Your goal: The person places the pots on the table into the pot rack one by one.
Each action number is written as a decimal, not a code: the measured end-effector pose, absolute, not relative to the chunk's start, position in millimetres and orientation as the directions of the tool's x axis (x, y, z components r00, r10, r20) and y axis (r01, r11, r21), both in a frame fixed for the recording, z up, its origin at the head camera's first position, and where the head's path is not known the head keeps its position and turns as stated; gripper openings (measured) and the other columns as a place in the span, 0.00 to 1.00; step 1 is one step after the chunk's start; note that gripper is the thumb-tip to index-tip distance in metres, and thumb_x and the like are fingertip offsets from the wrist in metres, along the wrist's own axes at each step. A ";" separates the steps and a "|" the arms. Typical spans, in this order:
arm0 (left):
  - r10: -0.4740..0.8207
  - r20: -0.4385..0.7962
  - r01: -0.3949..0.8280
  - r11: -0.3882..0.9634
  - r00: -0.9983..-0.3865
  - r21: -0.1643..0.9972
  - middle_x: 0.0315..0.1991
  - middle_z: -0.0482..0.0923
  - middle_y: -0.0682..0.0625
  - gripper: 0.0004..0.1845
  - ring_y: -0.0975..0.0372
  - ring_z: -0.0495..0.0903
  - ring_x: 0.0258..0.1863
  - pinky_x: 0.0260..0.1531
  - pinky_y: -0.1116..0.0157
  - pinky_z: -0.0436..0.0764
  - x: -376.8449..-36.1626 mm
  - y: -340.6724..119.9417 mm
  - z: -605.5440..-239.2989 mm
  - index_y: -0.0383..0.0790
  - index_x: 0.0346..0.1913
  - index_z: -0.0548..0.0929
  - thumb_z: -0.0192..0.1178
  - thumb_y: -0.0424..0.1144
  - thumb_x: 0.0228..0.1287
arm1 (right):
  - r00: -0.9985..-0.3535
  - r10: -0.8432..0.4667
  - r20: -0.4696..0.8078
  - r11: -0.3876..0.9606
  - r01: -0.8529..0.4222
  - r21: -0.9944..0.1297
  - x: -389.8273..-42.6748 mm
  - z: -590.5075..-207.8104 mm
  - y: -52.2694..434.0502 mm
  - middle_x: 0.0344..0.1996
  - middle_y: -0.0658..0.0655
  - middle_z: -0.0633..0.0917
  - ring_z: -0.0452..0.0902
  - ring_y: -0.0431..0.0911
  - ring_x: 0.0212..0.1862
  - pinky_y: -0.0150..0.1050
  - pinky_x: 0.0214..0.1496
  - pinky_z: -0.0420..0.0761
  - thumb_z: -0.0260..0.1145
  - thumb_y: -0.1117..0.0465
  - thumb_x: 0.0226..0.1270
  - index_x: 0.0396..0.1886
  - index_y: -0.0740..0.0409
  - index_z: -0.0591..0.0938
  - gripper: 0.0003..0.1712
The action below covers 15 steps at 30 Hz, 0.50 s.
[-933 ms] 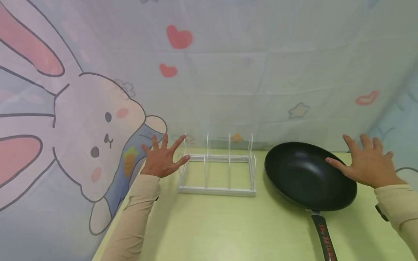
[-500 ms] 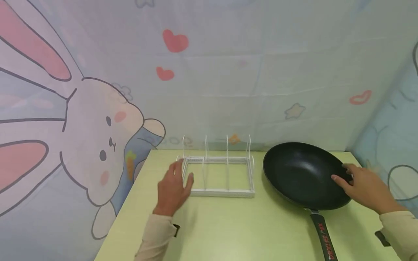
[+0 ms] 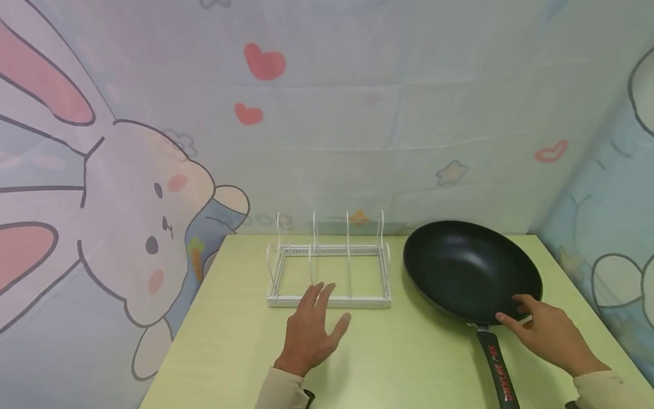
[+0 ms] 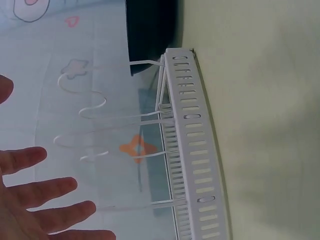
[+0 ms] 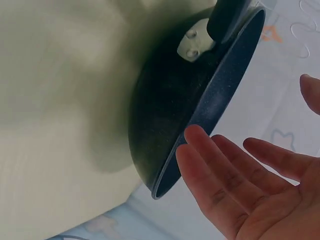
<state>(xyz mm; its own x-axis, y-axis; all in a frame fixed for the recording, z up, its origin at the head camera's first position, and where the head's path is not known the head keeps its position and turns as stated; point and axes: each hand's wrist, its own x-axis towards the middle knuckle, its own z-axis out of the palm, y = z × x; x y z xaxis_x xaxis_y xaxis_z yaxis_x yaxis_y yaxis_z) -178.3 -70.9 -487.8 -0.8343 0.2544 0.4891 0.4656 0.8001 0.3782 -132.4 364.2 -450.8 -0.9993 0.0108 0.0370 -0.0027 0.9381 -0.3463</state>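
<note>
- Pastel cloth printed with a cartoon rabbit, red hearts and stars hangs round three sides of a pale green surface, matte and smooth.
- On the right half of that surface sits a black frying pan, round and shallow, with a dull non-stick inside. The right wrist view shows a speckled dark outer wall and a pale rivet plate where the handle joins.
- Its pan handle is black with red lettering, and its long axis runs from the bowl straight back toward the person.
- The right hand is the nearer one to the pan. Its fingers are loosely spread and clamped on nothing, with the fingertips at the near rim just right of where the handle joins; whether they touch the rim I cannot tell.
- Left of the pan, just apart from it, stands a white wire pot-lid rack: a rectangular perforated frame with thin upright hoops, its long side running left to right.
- The left hand is flat and open, palm down, fingers apart and holding nothing. It lies just in front of the rack's near rail and well apart from the pan.
</note>
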 end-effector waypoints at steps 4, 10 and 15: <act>0.259 0.469 0.464 0.792 -0.844 0.397 0.65 0.76 0.42 0.32 0.49 0.80 0.62 0.31 0.52 0.84 -175.6 -63.6 -492.1 0.46 0.69 0.72 0.58 0.57 0.67 | -0.999 0.028 0.020 0.934 0.019 -0.357 -125.7 -456.1 365.2 0.41 0.71 0.88 0.87 0.49 0.31 0.51 0.33 0.83 0.62 0.39 0.71 0.61 0.76 0.73 0.42; 0.268 0.486 0.490 0.766 -0.832 0.415 0.62 0.79 0.45 0.31 0.51 0.82 0.60 0.32 0.54 0.85 -173.7 -50.9 -498.3 0.45 0.67 0.74 0.58 0.56 0.67 | -0.999 0.036 0.007 0.914 0.030 -0.405 -121.0 -465.0 356.1 0.42 0.68 0.89 0.88 0.49 0.33 0.48 0.34 0.84 0.62 0.39 0.71 0.57 0.73 0.76 0.38; 0.265 0.471 0.482 0.762 -0.842 0.432 0.63 0.79 0.48 0.31 0.53 0.83 0.58 0.34 0.54 0.85 -173.6 -37.7 -503.6 0.47 0.68 0.73 0.58 0.58 0.67 | -0.999 0.040 -0.006 0.915 0.039 -0.402 -120.6 -473.9 346.4 0.36 0.61 0.91 0.87 0.51 0.34 0.51 0.36 0.84 0.63 0.39 0.70 0.50 0.70 0.81 0.35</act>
